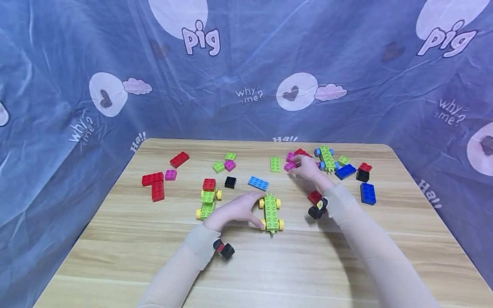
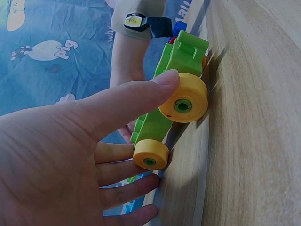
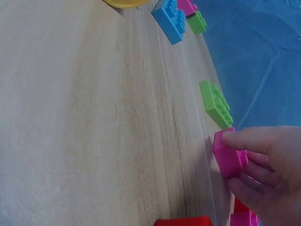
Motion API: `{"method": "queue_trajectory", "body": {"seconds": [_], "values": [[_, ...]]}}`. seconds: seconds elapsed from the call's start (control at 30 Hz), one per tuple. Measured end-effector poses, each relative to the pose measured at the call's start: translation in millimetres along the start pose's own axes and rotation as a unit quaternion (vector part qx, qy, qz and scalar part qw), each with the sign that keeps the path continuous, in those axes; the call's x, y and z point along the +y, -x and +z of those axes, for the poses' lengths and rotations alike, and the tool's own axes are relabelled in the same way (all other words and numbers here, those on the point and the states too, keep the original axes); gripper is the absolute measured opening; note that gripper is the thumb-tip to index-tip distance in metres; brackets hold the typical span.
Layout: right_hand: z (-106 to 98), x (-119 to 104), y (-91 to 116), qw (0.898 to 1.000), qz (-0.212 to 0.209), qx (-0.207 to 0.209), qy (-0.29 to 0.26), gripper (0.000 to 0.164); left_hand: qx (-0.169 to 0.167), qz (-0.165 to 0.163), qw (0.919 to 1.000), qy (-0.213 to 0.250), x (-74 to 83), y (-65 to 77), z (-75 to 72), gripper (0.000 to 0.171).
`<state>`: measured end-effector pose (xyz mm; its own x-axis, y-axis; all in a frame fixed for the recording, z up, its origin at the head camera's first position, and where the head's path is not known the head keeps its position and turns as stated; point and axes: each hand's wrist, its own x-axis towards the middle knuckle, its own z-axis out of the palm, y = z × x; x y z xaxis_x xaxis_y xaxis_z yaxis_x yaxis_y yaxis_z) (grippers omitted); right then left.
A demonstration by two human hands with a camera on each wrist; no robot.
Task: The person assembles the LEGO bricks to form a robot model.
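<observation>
My left hand [image 1: 239, 209] is beside a green toy car base [image 1: 271, 212] with yellow wheels. In the left wrist view its thumb lies against the nearer yellow wheel [image 2: 192, 101], and its fairly straight fingers reach the other wheel [image 2: 150, 154] on that side. At the back right, my right hand [image 1: 307, 170] pinches a pink building brick [image 3: 227, 155] between thumb and fingers; the brick is at the tabletop. A light green brick [image 3: 215, 103] lies just beyond it in the right wrist view. Red bricks [image 1: 303, 152] and another pink brick [image 1: 291, 156] sit close to that hand.
Left of my left hand stands another green base [image 1: 208, 209] with a red brick [image 1: 209, 184] on top. A blue-wheeled base [image 1: 326, 157] and blue bricks [image 1: 367, 193] are at the right. A light blue brick [image 1: 258, 183] lies mid-table; red bricks [image 1: 158, 191] lie left.
</observation>
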<state>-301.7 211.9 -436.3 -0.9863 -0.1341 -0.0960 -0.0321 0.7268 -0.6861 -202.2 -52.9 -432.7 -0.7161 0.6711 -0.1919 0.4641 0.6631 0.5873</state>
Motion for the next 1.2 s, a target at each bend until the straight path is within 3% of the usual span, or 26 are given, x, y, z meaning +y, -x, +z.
{"method": "queue_trajectory", "body": {"seconds": [0.47,1.2], "values": [[0.5,-0.2,2.8,1.000,-0.006,-0.019,-0.017,0.054,-0.001,0.001,1.0000,0.002,-0.3,0.2,-0.4,0.105],[2.2,-3.7,5.7,1.000,-0.013,0.000,0.027,0.052,-0.003,0.001,1.0000,0.005,-1.7,-0.7,-0.3,0.104]]}}
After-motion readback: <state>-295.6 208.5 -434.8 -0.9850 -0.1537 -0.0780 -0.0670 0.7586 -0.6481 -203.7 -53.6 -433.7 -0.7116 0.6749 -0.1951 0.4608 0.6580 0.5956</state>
